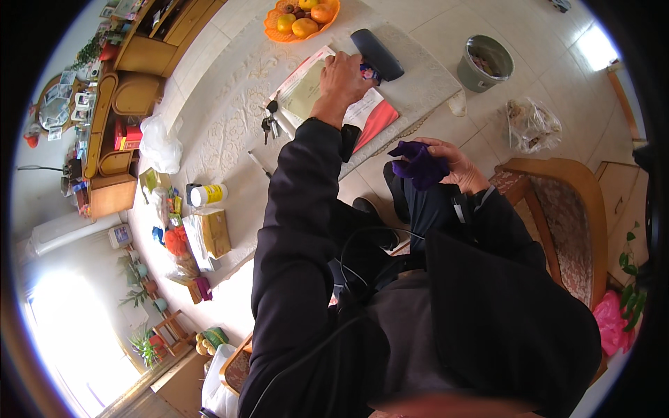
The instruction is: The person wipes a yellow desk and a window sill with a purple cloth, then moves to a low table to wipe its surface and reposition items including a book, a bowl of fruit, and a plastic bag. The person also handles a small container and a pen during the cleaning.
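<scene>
My left hand [342,81] reaches over papers and a booklet [376,117] on the table. Its fingers touch a small dark blue patterned item [370,72], beside a dark glasses case [377,55]; the fingers partly cover the item, and whether they grip it cannot be told. My right hand [457,164], off the table's edge above my leg, holds a crumpled purple cloth [420,164] between thumb and fingers. Keys [270,117] lie left of the papers. A pen [258,163] lies near my left sleeve.
An orange fruit basket [270,31] stands at the table's far end. A white bottle [209,195] and cardboard boxes [217,232] are on the left. On the floor to the right are a grey bin [478,78] and a clear plastic bag [533,125]. A wooden chair [580,193] stands close by.
</scene>
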`<state>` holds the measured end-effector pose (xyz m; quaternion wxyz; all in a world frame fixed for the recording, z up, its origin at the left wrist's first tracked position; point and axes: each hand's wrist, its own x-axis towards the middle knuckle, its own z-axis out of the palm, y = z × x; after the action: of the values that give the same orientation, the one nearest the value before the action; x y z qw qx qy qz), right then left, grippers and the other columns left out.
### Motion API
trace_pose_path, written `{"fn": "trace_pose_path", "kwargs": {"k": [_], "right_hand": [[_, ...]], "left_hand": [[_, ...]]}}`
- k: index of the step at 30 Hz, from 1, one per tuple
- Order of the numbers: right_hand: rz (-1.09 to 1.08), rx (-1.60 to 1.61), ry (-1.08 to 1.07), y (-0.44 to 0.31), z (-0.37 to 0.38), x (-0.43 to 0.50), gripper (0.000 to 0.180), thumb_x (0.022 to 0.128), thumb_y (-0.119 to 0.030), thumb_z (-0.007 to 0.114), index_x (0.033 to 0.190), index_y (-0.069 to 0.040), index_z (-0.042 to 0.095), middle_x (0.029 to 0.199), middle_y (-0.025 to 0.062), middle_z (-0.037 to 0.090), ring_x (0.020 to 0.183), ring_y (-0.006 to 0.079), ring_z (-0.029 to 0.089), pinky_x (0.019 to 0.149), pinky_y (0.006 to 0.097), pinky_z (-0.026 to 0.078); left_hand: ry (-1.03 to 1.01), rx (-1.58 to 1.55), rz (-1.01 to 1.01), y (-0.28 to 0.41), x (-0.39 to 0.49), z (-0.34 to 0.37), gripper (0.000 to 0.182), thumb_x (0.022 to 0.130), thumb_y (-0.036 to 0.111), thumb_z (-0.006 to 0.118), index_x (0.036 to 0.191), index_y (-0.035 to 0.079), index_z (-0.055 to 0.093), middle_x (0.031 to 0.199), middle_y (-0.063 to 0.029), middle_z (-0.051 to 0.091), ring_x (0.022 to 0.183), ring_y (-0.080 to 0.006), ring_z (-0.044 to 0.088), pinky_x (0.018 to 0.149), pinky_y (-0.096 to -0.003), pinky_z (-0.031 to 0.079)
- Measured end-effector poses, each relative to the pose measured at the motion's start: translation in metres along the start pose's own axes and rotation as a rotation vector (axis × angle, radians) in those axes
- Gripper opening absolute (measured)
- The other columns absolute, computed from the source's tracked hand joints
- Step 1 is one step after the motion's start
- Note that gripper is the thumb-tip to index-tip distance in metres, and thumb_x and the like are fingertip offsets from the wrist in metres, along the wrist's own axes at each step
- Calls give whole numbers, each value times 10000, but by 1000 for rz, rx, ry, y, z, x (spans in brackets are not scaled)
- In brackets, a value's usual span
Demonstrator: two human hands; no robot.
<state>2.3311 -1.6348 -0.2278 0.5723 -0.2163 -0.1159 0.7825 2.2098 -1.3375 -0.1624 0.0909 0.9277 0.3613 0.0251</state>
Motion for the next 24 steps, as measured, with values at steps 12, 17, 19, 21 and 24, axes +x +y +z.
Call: {"fn": "trace_pose_path", "kwargs": {"k": [12,17,19,21,24], "right_hand": [[-15,-1,5,1,0,0,672,970,-265,739,1506,95,554,1347,231,739,1224,327,757,1141,456,577],[-147,-286,162,9,-12,-11,696,1002,-303,716,1585,19,513,1479,211,675,1356,326,685,1158,479,559],[-120,-290,76,11,-17,-6,729,1019,-360,705,1623,-16,484,1533,201,641,1405,335,650,1126,529,572],[-19,-40,-37,12,-24,3,804,999,-404,732,1627,18,461,1514,230,639,1395,398,651,1117,530,582],[-39,-87,17,12,-35,5,842,973,-432,774,1620,9,463,1477,214,668,1351,359,683,1017,543,637]], "left_hand": [[17,-63,-84,1,3,-1,608,798,479,876,1315,183,758,1350,-133,667,1362,-383,563,1137,-532,497],[52,41,29,-9,17,10,520,768,511,866,1134,145,823,1084,-160,783,1078,-366,748,952,-527,607],[-24,-26,15,-14,19,6,404,766,433,847,987,96,832,821,-170,779,873,-356,793,785,-505,632],[-32,78,-22,-11,17,4,449,794,448,871,1035,72,828,913,-190,800,963,-396,782,879,-545,625],[-129,30,-114,1,21,2,644,781,543,923,1293,168,817,1446,-183,668,1431,-433,535,1168,-576,479]]}}
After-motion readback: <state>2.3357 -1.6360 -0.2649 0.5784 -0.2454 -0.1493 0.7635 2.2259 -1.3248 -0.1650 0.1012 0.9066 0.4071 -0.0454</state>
